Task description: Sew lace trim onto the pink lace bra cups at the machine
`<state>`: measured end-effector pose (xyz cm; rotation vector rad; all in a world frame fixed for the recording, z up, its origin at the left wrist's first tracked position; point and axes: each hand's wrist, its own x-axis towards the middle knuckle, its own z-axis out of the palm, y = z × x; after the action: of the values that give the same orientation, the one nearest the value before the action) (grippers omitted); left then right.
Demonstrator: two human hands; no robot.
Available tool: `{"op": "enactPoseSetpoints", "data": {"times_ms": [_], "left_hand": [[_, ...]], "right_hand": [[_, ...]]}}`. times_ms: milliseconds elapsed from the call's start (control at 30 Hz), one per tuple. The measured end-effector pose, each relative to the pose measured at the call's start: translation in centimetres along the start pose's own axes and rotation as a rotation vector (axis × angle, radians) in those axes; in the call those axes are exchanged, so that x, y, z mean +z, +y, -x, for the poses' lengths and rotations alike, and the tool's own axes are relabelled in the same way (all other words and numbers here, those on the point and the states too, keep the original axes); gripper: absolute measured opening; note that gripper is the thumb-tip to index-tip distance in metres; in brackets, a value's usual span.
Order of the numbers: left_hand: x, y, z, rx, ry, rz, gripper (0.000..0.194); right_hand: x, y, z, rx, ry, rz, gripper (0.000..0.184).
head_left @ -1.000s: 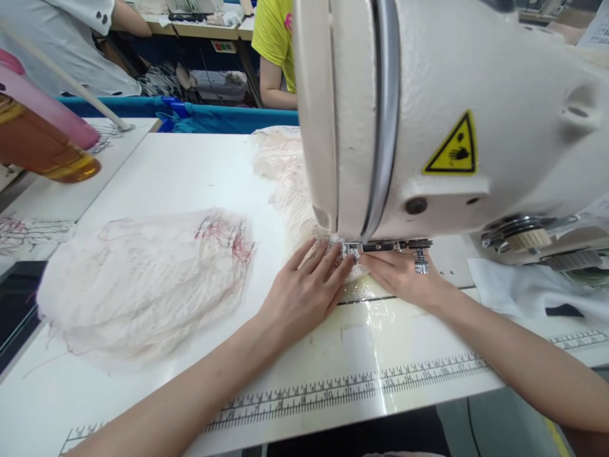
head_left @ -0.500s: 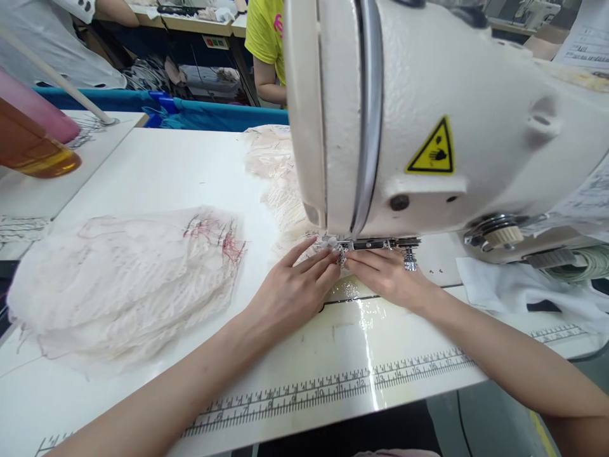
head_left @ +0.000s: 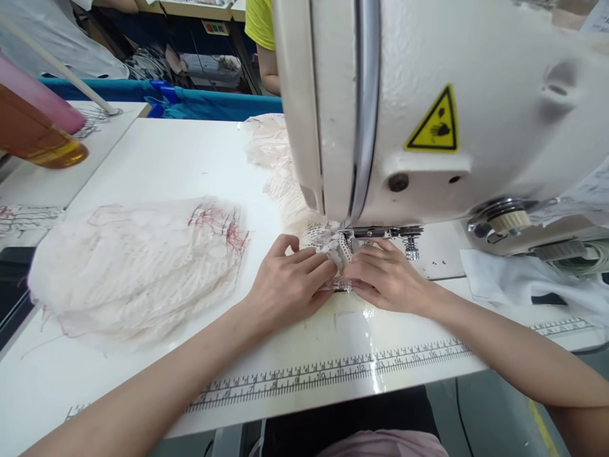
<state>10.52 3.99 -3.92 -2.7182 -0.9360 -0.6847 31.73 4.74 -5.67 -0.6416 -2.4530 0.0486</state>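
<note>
Under the head of the sewing machine (head_left: 328, 127), a piece of pale lace fabric (head_left: 321, 236) lies at the presser foot. My left hand (head_left: 292, 279) grips the lace's near edge with curled fingers, left of the needle area. Close on the right, my right hand (head_left: 385, 276) pinches the same lace, its fingertips almost meeting the left ones. The machine head hides the needle. More of the pale fabric trails away behind the foot along the machine's left side. A pile of pale lace pieces (head_left: 137, 273) with red thread ends lies to the left.
A printed ruler strip (head_left: 323, 377) runs along the table's front edge. White cloth (head_left: 504, 285) lies at right, below a thread tension dial. Tilted pink and amber cones (head_left: 61, 149) stand at far left. Two people are partly visible beyond the blue cloth (head_left: 214, 106).
Both hands have drawn back slightly toward me, and more lace shows between them and the presser foot. My left fingers are more curled. The camera view has tipped slightly downward.
</note>
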Motion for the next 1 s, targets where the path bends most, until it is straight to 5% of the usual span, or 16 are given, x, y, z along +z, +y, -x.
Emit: {"op": "enactPoseSetpoints", "data": {"times_ms": [267, 800, 933, 1000], "left_hand": [[-0.11, -0.01, -0.16, 0.110, 0.070, -0.102, 0.022], [-0.88, 0.13, -0.24, 0.309, 0.125, -0.174, 0.021], [-0.31, 0.11, -0.07, 0.253, 0.049, -0.041, 0.006], [0.04, 0.05, 0.02, 0.163, -0.027, 0.049, 0.013]], "right_hand": [[-0.66, -0.24, 0.12, -0.043, 0.051, 0.006, 0.006], [-0.90, 0.06, 0.17, -0.083, 0.089, -0.033, 0.004], [-0.71, 0.11, 0.23, -0.103, 0.046, 0.011, 0.012], [-0.44, 0.10, 0.44, -0.099, 0.017, 0.027, 0.014]]}}
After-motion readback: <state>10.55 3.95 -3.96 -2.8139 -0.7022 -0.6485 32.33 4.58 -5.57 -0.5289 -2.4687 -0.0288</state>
